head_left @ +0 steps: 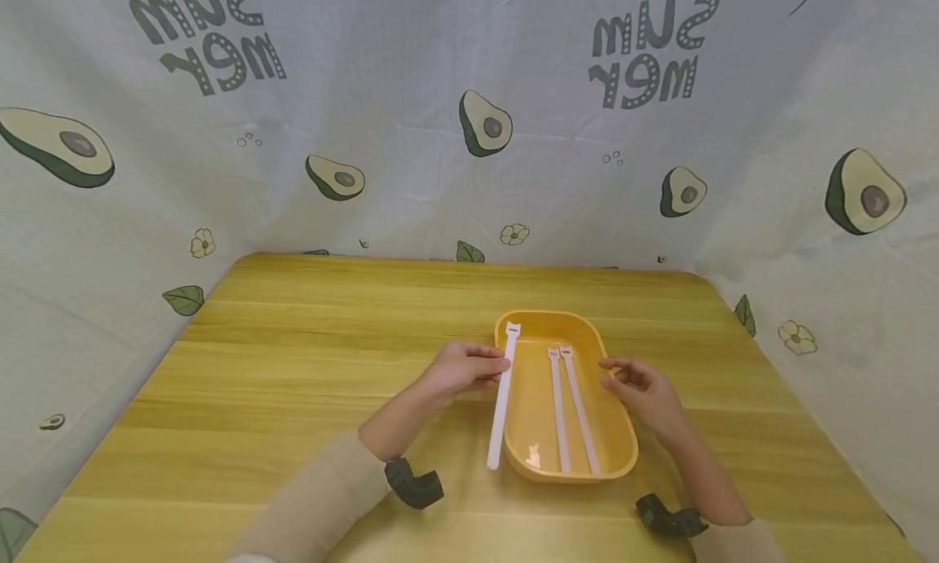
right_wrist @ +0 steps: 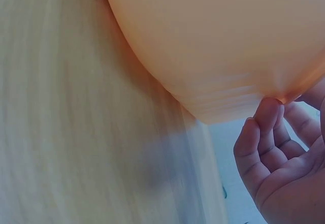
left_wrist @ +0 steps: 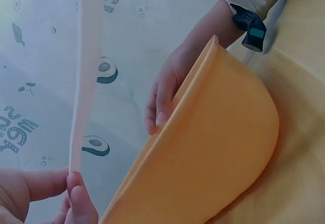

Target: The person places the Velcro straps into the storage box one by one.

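My left hand [head_left: 469,366] pinches a white hook-and-loop cable tie [head_left: 501,408] between thumb and fingers, over the left rim of a yellow plastic tray [head_left: 531,433]. The tie's slotted head points away from me, and its rounded tail hangs past the tray's near left side. In the left wrist view the tie [left_wrist: 84,82] rises from the fingertips. Two more white ties, a left one [head_left: 560,412] and a right one [head_left: 581,412], lie inside the tray. At the tray's right rim, my right hand [head_left: 641,392] grips the edge with thumb and curled fingers [right_wrist: 266,115].
The tray stands on a wood-grain table [head_left: 330,343], right of its middle. A white cloth [head_left: 411,82] printed with avocados hangs behind and at both sides. A dark device sits on the left wrist [head_left: 414,483] and another on the right wrist [head_left: 669,518].
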Available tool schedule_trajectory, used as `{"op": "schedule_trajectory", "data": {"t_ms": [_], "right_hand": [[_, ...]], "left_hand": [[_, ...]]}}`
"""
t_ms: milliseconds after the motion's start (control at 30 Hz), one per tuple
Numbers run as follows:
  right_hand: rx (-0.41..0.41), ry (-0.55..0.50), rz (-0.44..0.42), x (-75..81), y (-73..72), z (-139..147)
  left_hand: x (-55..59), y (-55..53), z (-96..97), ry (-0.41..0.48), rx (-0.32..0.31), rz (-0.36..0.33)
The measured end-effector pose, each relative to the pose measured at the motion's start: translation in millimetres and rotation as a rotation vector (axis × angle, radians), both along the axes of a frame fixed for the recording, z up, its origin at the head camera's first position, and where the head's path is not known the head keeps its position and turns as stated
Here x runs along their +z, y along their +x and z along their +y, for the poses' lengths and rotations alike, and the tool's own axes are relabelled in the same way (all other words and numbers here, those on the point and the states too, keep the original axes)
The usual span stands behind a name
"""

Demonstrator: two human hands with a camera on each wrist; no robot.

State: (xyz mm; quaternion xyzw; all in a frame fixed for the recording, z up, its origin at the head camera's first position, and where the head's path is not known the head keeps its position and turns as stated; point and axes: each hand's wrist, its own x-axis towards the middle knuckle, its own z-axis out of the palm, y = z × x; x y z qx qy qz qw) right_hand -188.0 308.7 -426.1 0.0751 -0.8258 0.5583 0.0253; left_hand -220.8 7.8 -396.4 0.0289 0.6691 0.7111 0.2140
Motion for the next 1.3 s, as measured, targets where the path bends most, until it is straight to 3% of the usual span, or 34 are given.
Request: {"op": "schedule_trajectory", "data": {"t_ms": [433,733,933,1300], "right_hand": [[-0.009,0.006,0.002,0.2,0.2,0],[-0.015,0.008,-0.005,-1.5,-0.6,1],[-0.017,0.010,0.000,-0.6,-0.4,1],[-0.022,0.011,0.002,2.1,1.2,-2]], "left_hand": [[4.5,0.2,33.7,-0.042,0.037,0.002],[11.0,2.4,49.8,0.005,0.052,0.021],[12.6,0.7,61.1,0.024,0.093,0.017],[7.7,-3.4,75.9,-0.007,0.067,0.010]]}}
